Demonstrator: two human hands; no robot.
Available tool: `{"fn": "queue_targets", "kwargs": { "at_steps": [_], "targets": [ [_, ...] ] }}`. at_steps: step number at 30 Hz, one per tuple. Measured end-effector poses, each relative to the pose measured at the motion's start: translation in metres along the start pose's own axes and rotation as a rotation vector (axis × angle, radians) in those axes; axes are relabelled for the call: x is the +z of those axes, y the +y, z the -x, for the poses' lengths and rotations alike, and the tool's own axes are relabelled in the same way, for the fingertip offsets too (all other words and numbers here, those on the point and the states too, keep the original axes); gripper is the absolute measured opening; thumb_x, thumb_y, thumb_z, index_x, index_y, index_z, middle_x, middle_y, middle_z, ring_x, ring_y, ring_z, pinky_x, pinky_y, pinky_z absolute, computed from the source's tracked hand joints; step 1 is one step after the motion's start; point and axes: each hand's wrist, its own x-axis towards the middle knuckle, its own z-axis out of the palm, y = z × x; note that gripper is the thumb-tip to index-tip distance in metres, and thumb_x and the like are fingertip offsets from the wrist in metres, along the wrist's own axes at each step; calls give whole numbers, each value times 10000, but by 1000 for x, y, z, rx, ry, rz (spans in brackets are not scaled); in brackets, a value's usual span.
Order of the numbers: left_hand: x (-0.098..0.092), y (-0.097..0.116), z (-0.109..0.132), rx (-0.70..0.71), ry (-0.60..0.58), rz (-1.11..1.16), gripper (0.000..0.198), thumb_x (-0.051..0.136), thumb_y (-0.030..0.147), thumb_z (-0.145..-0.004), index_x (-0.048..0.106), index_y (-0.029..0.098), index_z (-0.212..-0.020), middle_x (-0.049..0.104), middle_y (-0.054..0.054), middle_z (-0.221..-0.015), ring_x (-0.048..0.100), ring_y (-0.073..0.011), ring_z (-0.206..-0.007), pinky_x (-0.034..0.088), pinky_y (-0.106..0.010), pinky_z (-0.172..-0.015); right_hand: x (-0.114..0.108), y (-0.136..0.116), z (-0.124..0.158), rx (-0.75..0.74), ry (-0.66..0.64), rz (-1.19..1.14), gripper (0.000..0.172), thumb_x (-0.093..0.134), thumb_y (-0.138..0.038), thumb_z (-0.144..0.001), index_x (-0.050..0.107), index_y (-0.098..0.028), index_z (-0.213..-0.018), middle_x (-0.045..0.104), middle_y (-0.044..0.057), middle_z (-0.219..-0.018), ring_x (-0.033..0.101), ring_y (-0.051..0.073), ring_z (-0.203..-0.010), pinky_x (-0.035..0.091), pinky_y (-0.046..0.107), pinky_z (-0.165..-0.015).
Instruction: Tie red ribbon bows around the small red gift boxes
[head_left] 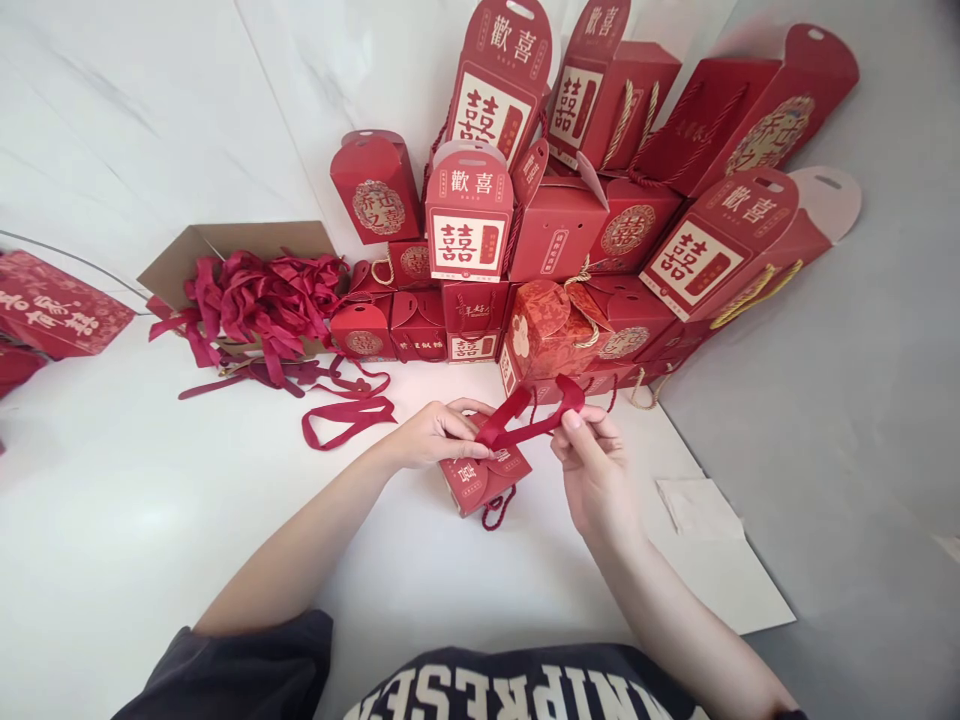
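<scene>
A small red gift box (480,480) sits on the white table in front of me, a dark red cord loop (498,508) at its lower right. My left hand (442,436) is at the box's top left, thumb and fingers pinching a dark red ribbon (529,432) against its top. From there the ribbon stretches to the right, where my right hand (592,450) pinches it between thumb and forefinger, raised off the box. Part of the ribbon also slants up as a loop near my left fingers.
Many red boxes (555,225) are stacked at the back. A cardboard box (169,265) full of red ribbons (262,295) stands back left, with a loose ribbon (349,412) before it. White paper (699,508) lies at right; a red box (64,305) is far left.
</scene>
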Motion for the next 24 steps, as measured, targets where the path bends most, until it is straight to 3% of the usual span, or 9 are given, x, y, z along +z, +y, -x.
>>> {"fn": "queue_targets", "kwargs": {
  "at_steps": [3, 8, 10, 12, 15, 19, 22, 24],
  "targets": [
    [-2, 2, 0, -17, -25, 32, 186, 668, 321, -841, 785, 185, -790, 746, -93, -790, 490, -230, -1259, 400, -339, -1034, 8, -5, 17, -243, -208, 286, 64, 694, -211, -832, 631, -224, -835, 607, -24, -669, 546, 108, -577, 447, 243, -552],
    [-3, 10, 0, -73, -13, 43, 402, 621, 375, -867, 656, 163, -527, 643, -75, -592, 495, -261, -1264, 411, -353, -1020, 34, -2, 32, -890, -923, 772, 117, 575, -59, -874, 633, -160, -891, 678, 43, -786, 621, 161, -744, 495, 286, -662],
    [-2, 12, 0, -80, -16, 11, 387, 621, 375, -866, 671, 164, -547, 665, -81, -624, 493, -261, -1270, 413, -354, -1023, 43, 7, 31, -1141, -1081, 1007, 145, 523, -41, -888, 627, -136, -853, 653, 41, -743, 593, 166, -688, 452, 294, -572],
    [-1, 13, 0, -88, -6, -18, 310, 642, 361, -852, 724, 165, -626, 707, -94, -700, 495, -257, -1273, 428, -354, -1013, 48, 19, 30, -1273, -1161, 1194, 177, 497, -33, -888, 612, -131, -798, 612, 30, -694, 555, 170, -629, 381, 303, -493],
    [2, 15, 0, -96, 7, -72, 226, 704, 347, -800, 753, 169, -669, 728, -97, -727, 495, -256, -1276, 435, -354, -1015, 52, 35, 30, -1284, -1191, 1305, 187, 474, -31, -888, 588, -131, -779, 594, 36, -706, 548, 179, -638, 355, 308, -487],
    [3, 17, 0, -81, -5, -100, 196, 748, 344, -752, 752, 172, -658, 739, -89, -738, 494, -255, -1280, 410, -357, -1052, 55, 44, 36, -1188, -1254, 1376, 187, 463, -30, -892, 570, -141, -787, 595, 40, -724, 553, 185, -677, 367, 306, -524],
    [2, 15, 0, -64, -6, -93, 208, 734, 335, -766, 739, 174, -634, 736, -83, -710, 505, -251, -1269, 386, -368, -1075, 53, 38, 37, -1078, -1389, 1202, 159, 478, -136, -939, 589, -173, -831, 629, 22, -782, 566, 169, -733, 410, 301, -604],
    [1, 13, 0, -64, -15, -92, 203, 729, 325, -769, 736, 175, -634, 731, -80, -700, 506, -254, -1268, 384, -372, -1073, 49, 27, 30, -969, -1391, 1006, 155, 482, -272, -966, 605, -192, -915, 664, 20, -887, 585, 163, -830, 450, 299, -726]
  ]
}}
